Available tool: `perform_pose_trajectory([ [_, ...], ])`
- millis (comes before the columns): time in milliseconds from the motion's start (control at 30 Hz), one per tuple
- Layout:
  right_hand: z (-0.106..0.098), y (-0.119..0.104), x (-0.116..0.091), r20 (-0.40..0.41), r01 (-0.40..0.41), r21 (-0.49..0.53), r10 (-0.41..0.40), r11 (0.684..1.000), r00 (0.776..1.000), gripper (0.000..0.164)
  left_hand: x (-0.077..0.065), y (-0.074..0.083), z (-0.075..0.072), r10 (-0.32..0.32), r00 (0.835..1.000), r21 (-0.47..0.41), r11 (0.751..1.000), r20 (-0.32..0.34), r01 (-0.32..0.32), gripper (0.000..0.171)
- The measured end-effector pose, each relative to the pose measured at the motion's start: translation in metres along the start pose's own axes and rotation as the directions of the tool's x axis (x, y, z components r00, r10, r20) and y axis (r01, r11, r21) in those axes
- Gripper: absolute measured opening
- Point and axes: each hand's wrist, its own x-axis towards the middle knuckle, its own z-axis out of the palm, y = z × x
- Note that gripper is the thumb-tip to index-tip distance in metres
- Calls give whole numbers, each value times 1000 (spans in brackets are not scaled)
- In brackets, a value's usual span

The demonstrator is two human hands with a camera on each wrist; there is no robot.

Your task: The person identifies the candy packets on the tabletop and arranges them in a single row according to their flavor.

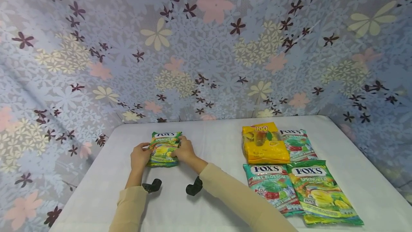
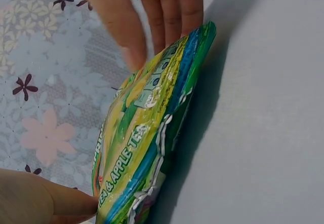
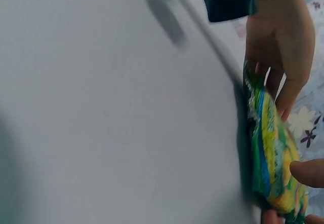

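Observation:
A green and yellow FOX'S Spring Tea candy bag (image 1: 162, 148) is at the left part of the table, its printed front facing up. My left hand (image 1: 140, 156) grips its left edge, and my right hand (image 1: 185, 149) grips its right side with the thumb over the front. In the left wrist view the candy bag (image 2: 147, 117) is tilted, one long edge near the white surface. The right wrist view has the thumb (image 3: 308, 173) on the bag's face and a fingertip low at its edge; the other fingers are mostly hidden.
On the right lie a yellow candy bag (image 1: 265, 149), two teal FOX'S Mint Blossom bags (image 1: 271, 189) (image 1: 297, 146) and another Spring Tea bag (image 1: 323, 192), partly overlapping. A white cloth covers the table (image 1: 212, 146). Flowered fabric (image 1: 206, 63) hangs behind it. Black wrist devices (image 1: 194, 186) sit by both sleeves.

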Motion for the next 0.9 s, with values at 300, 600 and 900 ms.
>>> perform_pose_trajectory([
  [300, -18, -9, -12, 124, 6, 16, -7, 1000, 992, 71, -15, 17, -4, 172, 981, 124, 979, -87, -161, 40],
  [600, -63, -15, -41, 220, -24, 134, -6, 991, 976, 79, -46, 46, 9, 298, 953, 171, 943, -55, -285, 40],
  [900, -139, 12, -78, 226, -38, 142, 5, 989, 974, 76, -92, 88, 52, 457, 880, 22, 886, 130, -463, 35],
])
